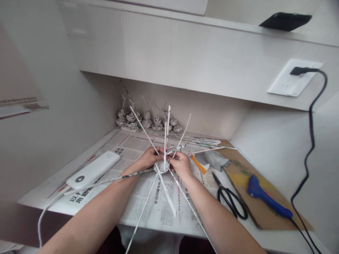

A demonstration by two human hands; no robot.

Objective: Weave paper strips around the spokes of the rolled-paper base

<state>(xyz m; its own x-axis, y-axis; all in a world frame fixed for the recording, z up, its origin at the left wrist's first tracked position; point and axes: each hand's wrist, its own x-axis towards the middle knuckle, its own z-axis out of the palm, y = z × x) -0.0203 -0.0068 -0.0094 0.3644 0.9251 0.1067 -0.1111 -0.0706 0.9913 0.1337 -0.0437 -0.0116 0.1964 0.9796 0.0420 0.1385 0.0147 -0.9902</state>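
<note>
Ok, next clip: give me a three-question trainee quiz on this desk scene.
1. True or false: both hands grip the woven hub of paper rods.
2. Which tool lies nearest the right hand: A) scissors, B) glue gun, C) power bank?
3. What stands in a row at the back of the desk?

Key:
1. True: left hand and right hand pinch the hub, with rods radiating outward.
2. A: the scissors lie nearer than the glue gun or power bank.
3. Small woven paper pieces.
</note>
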